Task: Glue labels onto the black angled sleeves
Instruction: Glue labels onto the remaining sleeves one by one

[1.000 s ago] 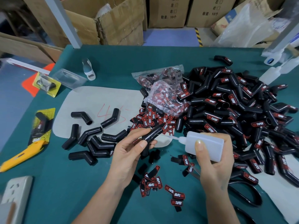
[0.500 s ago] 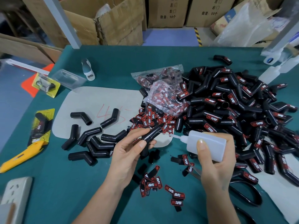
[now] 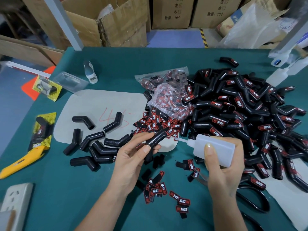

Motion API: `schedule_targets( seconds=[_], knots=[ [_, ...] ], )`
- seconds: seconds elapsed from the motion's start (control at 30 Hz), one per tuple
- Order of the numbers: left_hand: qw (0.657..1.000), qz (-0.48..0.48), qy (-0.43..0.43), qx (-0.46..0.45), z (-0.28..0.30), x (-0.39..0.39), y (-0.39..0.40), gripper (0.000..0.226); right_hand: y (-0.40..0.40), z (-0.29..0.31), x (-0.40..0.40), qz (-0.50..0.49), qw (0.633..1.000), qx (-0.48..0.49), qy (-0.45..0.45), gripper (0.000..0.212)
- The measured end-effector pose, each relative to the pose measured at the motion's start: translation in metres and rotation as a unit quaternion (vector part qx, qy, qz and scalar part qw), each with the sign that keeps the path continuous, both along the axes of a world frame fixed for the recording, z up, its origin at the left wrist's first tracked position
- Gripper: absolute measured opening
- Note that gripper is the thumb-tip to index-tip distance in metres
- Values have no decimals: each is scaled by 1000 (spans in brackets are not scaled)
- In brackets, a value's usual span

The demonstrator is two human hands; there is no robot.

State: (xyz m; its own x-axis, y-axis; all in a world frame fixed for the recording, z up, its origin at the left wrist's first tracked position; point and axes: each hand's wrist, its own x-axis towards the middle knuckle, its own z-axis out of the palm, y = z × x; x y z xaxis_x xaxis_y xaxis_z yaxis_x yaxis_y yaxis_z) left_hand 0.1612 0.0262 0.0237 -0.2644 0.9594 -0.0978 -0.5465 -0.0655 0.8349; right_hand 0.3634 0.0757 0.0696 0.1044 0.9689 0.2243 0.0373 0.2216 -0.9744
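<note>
Black sleeve (image 3: 155, 139) pinched in my left hand (image 3: 133, 157), long axis up-right — right hand (image 3: 223, 165) grips glue bottle (image 3: 215, 150), nozzle just right of it.

1 head cam, worn by the person, looks fwd and down, close over the teal-green felt-topped work table (image 3: 55, 189). Fingers of both hands sit low-centre; brown cardboard cartons (image 3: 116, 22) lie well beyond the fingertips at frame top. No 2nd view.
</note>
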Motion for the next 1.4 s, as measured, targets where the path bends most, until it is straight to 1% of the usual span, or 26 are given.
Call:
schedule_targets(
  seconds=[0.8,0.87,0.97,1.13,1.4],
  knots=[
    [1000,3,-8,-11,0,1,0,46,1,-3,3,-1,1000,3,1,16],
    [1000,1,-8,-9,1,1,0,45,1,-3,2,0,1000,1,2,16],
    [1000,3,-10,-15,2,1,0,38,1,-3,2,2,1000,4,0,17],
    [999,5,-15,-29,6,1,1,52,2,-2,2,-2,1000,3,-4,17],
    [999,0,-23,-32,8,1,0,54,1,-2,1,-2,1000,3,-5,17]
  ],
)
